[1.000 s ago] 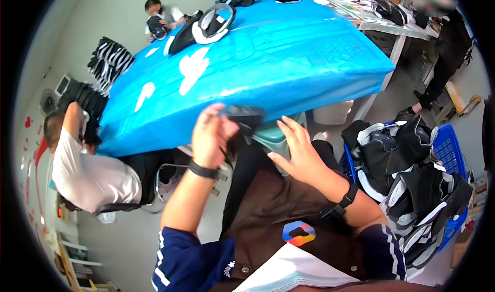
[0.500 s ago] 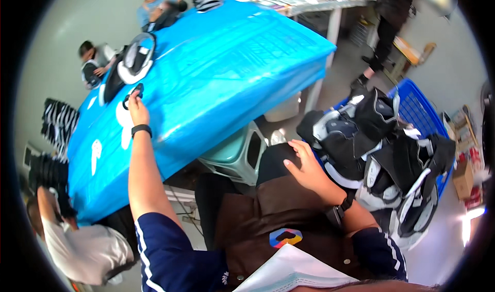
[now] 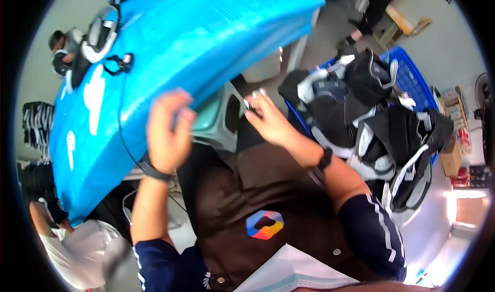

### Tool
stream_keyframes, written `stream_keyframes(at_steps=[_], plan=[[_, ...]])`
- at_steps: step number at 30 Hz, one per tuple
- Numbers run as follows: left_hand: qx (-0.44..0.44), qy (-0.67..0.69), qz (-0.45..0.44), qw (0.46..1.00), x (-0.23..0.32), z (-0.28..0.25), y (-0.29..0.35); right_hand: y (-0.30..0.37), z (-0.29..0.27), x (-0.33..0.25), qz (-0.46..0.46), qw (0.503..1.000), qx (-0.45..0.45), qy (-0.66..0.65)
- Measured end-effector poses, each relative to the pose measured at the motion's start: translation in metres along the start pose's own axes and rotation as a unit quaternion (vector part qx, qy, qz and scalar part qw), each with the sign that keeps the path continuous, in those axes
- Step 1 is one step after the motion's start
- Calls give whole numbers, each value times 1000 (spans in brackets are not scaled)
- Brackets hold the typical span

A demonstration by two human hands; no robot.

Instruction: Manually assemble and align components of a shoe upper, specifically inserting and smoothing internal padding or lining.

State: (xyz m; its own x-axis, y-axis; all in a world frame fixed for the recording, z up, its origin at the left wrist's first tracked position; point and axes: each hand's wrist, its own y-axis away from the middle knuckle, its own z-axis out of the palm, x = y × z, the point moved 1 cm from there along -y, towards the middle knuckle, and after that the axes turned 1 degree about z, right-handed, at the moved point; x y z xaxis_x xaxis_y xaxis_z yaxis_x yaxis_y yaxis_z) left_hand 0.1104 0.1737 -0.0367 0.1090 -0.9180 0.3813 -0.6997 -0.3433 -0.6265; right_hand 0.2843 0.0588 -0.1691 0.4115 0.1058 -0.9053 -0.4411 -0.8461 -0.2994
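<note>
My left hand [image 3: 169, 131] hovers just off the near edge of the blue-covered table [image 3: 206, 39]. It is slightly blurred, with thumb and fingers apart and nothing seen in it. Over my lap, between the table and the basket, my right hand [image 3: 268, 118] is raised with its fingers loosely apart and holds nothing. A small black device with a loop [image 3: 119, 64] lies on the table, beyond my left hand. From it a thin black cable [image 3: 121, 122] runs down over the table's edge. Behind the device stands a black and white padded piece [image 3: 99, 39].
At the right a blue plastic basket [image 3: 410, 75] is heaped with black and white padded pieces [image 3: 397, 132]. A pale green stool [image 3: 209, 119] stands under the table edge. A person in a white shirt [image 3: 82, 251] sits at the lower left; striped stacks [image 3: 37, 127] stand beyond.
My left hand has let go of the black device and drawn back toward me. My right hand has shifted left and up a little. The whole view has swung, too.
</note>
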Motion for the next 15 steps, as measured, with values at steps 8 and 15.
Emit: stream_keyframes(at_steps=[8, 15], plan=[[-250, 244, -215, 912, 99, 125, 89, -1, 56, 62, 145, 978, 99, 111], [-304, 343, -187, 869, 101, 143, 82, 4, 25, 82, 175, 975, 111, 83]])
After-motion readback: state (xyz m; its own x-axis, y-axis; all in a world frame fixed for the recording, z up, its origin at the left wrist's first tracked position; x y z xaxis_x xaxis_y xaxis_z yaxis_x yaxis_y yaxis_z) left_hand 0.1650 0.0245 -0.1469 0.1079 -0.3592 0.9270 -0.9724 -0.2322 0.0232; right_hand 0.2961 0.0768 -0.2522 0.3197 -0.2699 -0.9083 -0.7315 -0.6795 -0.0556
